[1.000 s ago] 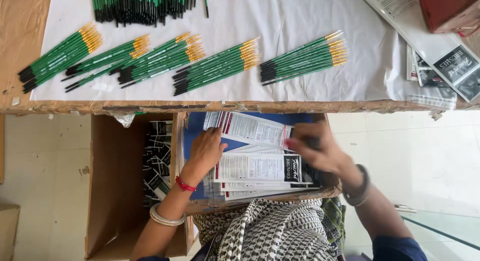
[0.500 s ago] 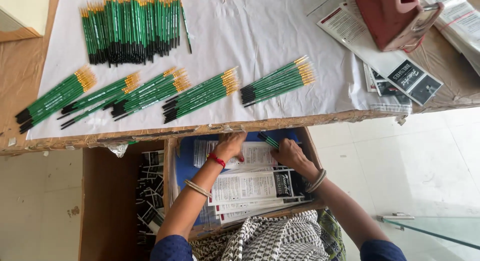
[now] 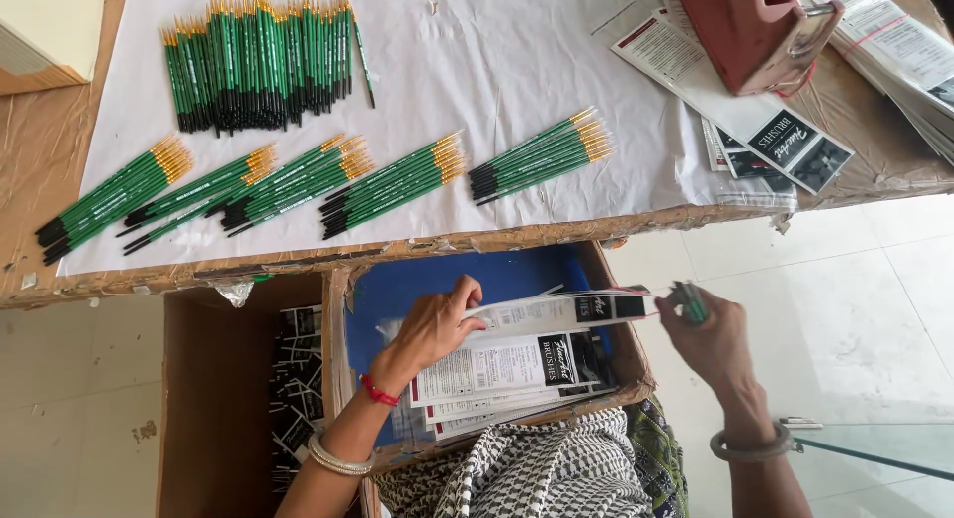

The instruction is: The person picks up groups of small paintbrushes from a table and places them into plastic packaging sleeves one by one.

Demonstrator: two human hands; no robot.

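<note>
My left hand (image 3: 429,329) rests in a blue-lined cardboard tray (image 3: 636,371) on my lap and pinches one end of a long printed packet (image 3: 556,309). My right hand (image 3: 708,334) is out past the tray's right rim. It grips the packet's other end together with a small bunch of green-handled brushes (image 3: 689,299). Under the packet lies a stack of similar printed packets (image 3: 502,374). How far the brushes sit inside the packet is hidden by my fingers.
On the table's white sheet (image 3: 467,71) lie several small bundles of green brushes (image 3: 542,165) and a large pile of brushes (image 3: 258,66). A red tool (image 3: 755,31) and more printed packets (image 3: 785,141) sit at the right. An open cardboard box (image 3: 214,399) stands on the left.
My right hand has moved right, out over the tray's rim, drawing the packet and brushes with it. My left hand shifted down-left onto the packet's other end. The view tilted toward the table.
</note>
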